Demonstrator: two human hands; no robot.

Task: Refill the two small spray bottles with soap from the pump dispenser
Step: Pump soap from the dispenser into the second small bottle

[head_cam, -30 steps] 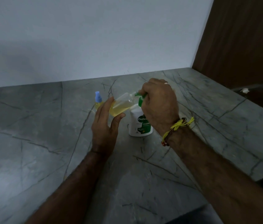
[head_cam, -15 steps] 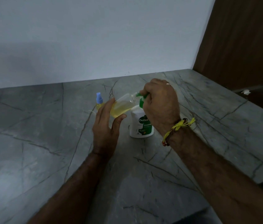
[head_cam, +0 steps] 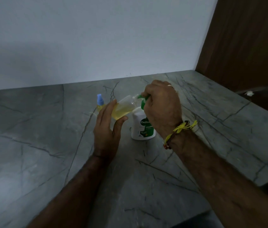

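Two spray bottles (head_cam: 124,107) (head_cam: 100,102), one dispenser (head_cam: 144,127).

Left hand (head_cam: 107,129) tilts open bottle (head_cam: 125,107) against pump spout (head_cam: 144,96); right hand (head_cam: 161,107) presses.

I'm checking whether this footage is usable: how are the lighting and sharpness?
Head view: dim and bluish, no glare; wide-angle bending at the marble counter edges; left hand, tilted spray bottle and pump dispenser reasonably sharp, its label partly hidden by the right hand.
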